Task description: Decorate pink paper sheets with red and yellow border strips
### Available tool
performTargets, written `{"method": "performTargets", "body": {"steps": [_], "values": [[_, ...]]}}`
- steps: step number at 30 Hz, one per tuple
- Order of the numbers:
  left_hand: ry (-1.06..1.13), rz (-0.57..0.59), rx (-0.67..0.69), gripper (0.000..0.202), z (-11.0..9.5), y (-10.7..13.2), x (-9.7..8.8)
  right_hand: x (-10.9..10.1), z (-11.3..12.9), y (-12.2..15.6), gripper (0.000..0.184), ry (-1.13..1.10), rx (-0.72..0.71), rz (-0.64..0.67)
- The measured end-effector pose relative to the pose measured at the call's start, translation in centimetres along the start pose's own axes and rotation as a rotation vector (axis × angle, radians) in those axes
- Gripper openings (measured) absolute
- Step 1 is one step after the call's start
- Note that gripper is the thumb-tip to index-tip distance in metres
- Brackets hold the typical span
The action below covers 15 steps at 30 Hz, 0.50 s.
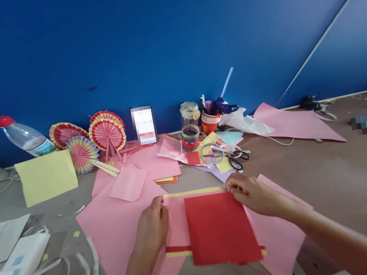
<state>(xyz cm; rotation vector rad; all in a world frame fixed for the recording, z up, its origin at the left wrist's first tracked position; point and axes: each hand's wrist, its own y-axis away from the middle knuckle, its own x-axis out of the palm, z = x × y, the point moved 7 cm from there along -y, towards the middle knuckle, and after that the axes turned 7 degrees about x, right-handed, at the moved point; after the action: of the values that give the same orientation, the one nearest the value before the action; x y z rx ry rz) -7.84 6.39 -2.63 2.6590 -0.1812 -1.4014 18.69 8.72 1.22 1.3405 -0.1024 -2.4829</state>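
Observation:
My left hand (152, 228) pinches the far left corner of a layered paper sheet (179, 226), pink with yellow and red strips along its edges. My right hand (254, 195) pinches the sheet's far right corner, fingers curled over the yellow edge. A red paper square (219, 228) lies on top of the sheet between my hands. Underneath, large pink paper sheets (114, 230) cover the table.
Three pleated paper fans (106, 133) stand at the back wall beside a tipped plastic bottle (21, 135). A yellow sheet (47, 176), a jar (190, 124), a red cup of tools (210, 122), scissors (235, 157) and paper scraps surround the work area.

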Motion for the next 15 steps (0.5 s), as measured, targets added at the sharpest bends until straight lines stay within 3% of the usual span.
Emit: {"method": "performTargets", "body": {"steps": [4,9,12,15], "values": [[0.018,-0.006,-0.020,0.021,-0.2,0.1,-0.3,-3.4,-0.4,1.1,0.012,-0.024,-0.089,-0.121],[0.038,0.039,-0.019,0.029,-0.4,0.2,-0.1,-5.8,-0.5,2.8,0.010,-0.336,-0.091,-0.037],[-0.007,0.060,0.025,0.041,-0.6,0.2,0.3,-6.4,1.2,3.0,0.011,-0.628,-0.171,-0.011],[-0.135,0.058,0.071,0.046,-0.9,0.3,0.5,-5.4,3.1,1.7,0.016,-0.902,-0.258,0.092]]}}
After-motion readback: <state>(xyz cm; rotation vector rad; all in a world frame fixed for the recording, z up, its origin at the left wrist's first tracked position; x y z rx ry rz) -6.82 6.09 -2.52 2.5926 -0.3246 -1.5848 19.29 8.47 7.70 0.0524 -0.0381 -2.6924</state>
